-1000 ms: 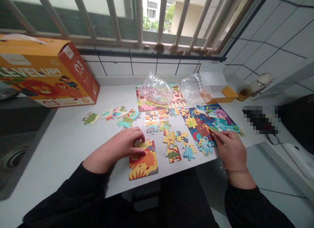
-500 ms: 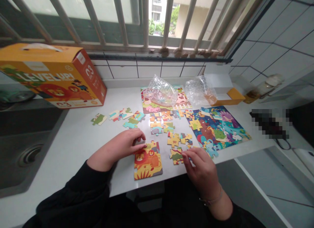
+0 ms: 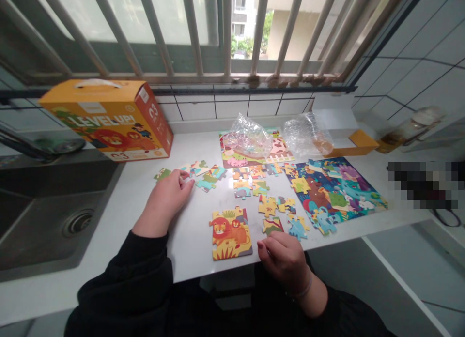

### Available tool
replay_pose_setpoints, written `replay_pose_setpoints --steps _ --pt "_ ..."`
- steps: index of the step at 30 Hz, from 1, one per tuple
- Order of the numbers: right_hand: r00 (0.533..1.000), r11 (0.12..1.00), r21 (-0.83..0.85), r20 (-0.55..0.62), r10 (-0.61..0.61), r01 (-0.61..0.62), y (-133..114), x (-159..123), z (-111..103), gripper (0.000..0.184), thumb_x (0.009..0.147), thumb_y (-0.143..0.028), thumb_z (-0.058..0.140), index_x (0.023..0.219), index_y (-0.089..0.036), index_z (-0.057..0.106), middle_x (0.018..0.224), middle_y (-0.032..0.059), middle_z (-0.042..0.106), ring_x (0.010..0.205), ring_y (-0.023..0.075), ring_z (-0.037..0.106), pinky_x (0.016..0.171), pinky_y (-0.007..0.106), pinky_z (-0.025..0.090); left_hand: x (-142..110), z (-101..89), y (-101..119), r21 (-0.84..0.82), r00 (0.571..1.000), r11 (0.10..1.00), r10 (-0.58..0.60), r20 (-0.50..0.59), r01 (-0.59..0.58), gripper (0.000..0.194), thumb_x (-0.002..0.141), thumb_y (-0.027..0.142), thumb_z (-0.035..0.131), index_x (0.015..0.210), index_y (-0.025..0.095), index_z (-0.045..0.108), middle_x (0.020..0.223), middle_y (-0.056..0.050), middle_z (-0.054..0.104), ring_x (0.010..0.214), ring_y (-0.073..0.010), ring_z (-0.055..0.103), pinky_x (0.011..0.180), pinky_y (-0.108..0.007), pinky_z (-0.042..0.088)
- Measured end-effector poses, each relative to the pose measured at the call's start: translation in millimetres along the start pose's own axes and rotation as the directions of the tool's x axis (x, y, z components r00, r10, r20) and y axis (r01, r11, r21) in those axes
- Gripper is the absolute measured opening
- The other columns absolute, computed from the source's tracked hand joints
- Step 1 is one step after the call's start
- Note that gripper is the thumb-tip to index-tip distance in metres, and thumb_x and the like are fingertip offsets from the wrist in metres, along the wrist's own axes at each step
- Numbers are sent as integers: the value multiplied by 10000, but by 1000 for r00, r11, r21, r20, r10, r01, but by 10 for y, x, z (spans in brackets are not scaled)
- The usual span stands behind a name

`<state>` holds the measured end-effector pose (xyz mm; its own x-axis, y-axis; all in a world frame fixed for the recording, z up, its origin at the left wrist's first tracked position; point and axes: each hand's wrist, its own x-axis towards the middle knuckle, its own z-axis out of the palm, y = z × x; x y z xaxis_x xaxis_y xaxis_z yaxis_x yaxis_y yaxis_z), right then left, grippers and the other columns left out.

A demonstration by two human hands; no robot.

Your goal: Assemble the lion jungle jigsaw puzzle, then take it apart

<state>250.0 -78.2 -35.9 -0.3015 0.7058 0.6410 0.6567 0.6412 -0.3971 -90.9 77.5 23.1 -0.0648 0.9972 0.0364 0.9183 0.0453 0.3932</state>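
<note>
My left hand (image 3: 165, 199) reaches over the loose puzzle pieces at the back left, thumb and fingertips closed together at a piece that they mostly cover. Beside it lie a green puzzle piece (image 3: 162, 174) and a turquoise puzzle piece (image 3: 206, 182). The joined lion puzzle (image 3: 231, 234) lies flat near the counter's front edge, with neither hand on it. My right hand (image 3: 285, 257) is curled into a loose fist at that edge, just below a green and brown puzzle piece (image 3: 272, 225). Nothing shows in its fingers.
An orange box (image 3: 116, 121) stands back left, beside the sink (image 3: 72, 221). Plastic wrap (image 3: 250, 136) lies on a farm picture (image 3: 230, 158). Several pieces rest on a dark blue picture (image 3: 348, 182) at right. Behind it sits an open small box (image 3: 348, 143).
My left hand has left the lion puzzle and moved back and left to the loose pieces. My right hand has drawn back from the green and brown piece and curled up. The view has shifted left.
</note>
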Motion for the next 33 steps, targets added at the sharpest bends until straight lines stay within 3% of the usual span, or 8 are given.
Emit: replay_pose_setpoints --steps 5,10,13,15,18,20,27,33 --pt "1000 1000 14 4 -5 5 -9 4 -5 353 1101 -134 609 782 -261 531 673 -20 525 603 166 521 607 364 345 80 -84 -282 50 986 985 -160 -53 163 460 1052 475 559 1368 178 713 1076 -171 797 1041 -396 752 882 -463 543" --pt "1000 1000 15 5 -6 6 -3 -1 -10 368 1103 -133 609 771 -266 522 669 -21 513 604 167 501 603 367 342 192 -92 -470 -2 970 987 -159 -187 161 348 1017 355 587 1279 174 726 1216 -208 757 1165 -391 727 1056 -518 568" --pt "1000 1000 16 8 -10 9 2 -2 -10 368 1110 -136 606 776 -266 523 674 -19 514 612 168 497 608 366 340 305 8 -412 -23 960 1000 -26 -280 21 294 1007 299 581 1230 181 733 1306 -203 734 1249 -367 699 1165 -525 538" --pt "1000 1000 14 11 -14 14 1 2 -9 369 1114 -142 605 777 -267 521 675 -20 510 614 168 491 612 365 335 392 130 -296 -24 940 980 181 -289 -196 281 1015 265 568 1216 188 748 1349 -187 739 1338 -354 671 1234 -526 501" --pt "1000 1000 9 22 -20 19 -1 8 -9 371 1118 -138 601 781 -267 518 676 -22 504 611 165 484 615 361 333 515 332 -134 -42 889 896 433 -148 -443 264 1006 222 580 1176 214 782 1403 -155 756 1385 -334 662 1260 -521 493" --pt "999 1000 8 27 -22 22 -1 6 -10 371 1121 -142 599 782 -267 514 679 -23 501 610 164 483 617 359 333 575 424 -104 -36 870 870 490 -61 -492 290 1021 215 572 1209 228 793 1394 -140 773 1363 -325 679 1243 -520 513" --pt "999 1000 5 45 -7 6 -7 -9 -4 368 1122 -150 601 789 -271 504 683 -24 489 619 171 472 620 371 316 579 415 -234 164 949 945 300 -98 -282 372 1082 294 563 1348 243 817 1429 -167 747 1297 -377 689 1171 -557 551" --pt "999 1000 12 50 -9 9 -14 -3 2 373 1120 -150 601 780 -271 506 684 -23 478 625 173 461 613 379 307 522 435 -163 146 936 936 336 -103 -320 426 1063 221 542 1419 218 776 1484 -196 716 1355 -387 668 1222 -557 511"
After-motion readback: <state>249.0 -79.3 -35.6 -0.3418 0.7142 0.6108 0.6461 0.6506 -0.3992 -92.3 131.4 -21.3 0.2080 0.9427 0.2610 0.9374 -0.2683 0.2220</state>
